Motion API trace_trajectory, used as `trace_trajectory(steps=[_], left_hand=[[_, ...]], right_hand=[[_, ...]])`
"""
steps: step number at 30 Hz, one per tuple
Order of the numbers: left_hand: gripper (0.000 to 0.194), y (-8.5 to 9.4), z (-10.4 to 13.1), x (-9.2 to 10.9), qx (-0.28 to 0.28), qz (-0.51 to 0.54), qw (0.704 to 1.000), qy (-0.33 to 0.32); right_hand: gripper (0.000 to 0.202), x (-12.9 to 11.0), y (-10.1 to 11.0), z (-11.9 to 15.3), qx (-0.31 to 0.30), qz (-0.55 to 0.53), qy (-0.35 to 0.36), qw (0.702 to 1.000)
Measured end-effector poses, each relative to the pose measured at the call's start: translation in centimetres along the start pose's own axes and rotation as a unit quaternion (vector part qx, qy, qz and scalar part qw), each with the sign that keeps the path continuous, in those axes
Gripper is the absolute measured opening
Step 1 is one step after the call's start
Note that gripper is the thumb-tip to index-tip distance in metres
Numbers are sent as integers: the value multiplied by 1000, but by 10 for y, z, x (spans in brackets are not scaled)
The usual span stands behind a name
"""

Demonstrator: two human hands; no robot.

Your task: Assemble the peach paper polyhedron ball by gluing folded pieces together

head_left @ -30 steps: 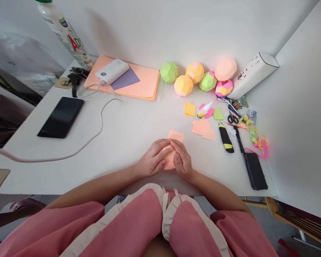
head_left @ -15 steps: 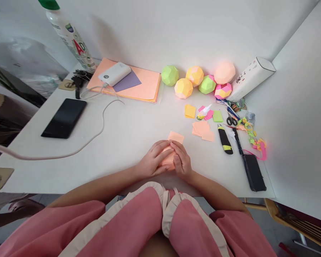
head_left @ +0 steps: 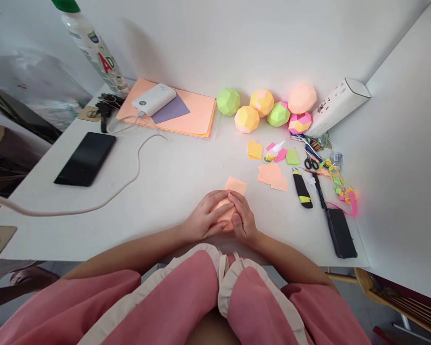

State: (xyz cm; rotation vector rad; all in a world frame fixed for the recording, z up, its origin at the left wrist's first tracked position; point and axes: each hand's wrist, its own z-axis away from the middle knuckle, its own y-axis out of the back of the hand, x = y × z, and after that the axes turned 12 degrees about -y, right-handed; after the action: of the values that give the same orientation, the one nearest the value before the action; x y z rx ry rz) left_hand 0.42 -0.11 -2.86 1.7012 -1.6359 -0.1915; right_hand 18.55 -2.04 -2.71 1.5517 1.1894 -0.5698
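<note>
Between my hands, near the table's front edge, is a peach paper ball (head_left: 225, 211), largely covered by my fingers. My left hand (head_left: 205, 216) wraps round its left side and top. My right hand (head_left: 244, 220) closes round the right side, its fingertips meeting those of the left. Just beyond them lies a peach paper square (head_left: 237, 185). More peach squares (head_left: 272, 176) are to the right, with yellow squares (head_left: 255, 150), green squares (head_left: 292, 156) and a glue bottle (head_left: 274, 152) on pink paper behind.
Several faceted paper balls (head_left: 246, 119) line the wall. At right are a cutter (head_left: 302, 188), scissors (head_left: 311, 163), a black case (head_left: 341, 233) and paper scraps. At left, a phone (head_left: 85, 159), a cable, a power bank (head_left: 153, 99) on paper sheets and a tall bottle (head_left: 96, 52).
The hands remain round the peach ball, with only a slight shift of the fingers. Nothing else has visibly moved.
</note>
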Motion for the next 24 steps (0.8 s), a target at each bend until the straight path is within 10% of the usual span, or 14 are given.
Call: trace_trajectory(steps=[24], left_hand=[[65, 0, -3, -3, 7, 11, 1000, -27]], right_hand=[[58, -5, 5, -5, -16, 63, 50, 997]])
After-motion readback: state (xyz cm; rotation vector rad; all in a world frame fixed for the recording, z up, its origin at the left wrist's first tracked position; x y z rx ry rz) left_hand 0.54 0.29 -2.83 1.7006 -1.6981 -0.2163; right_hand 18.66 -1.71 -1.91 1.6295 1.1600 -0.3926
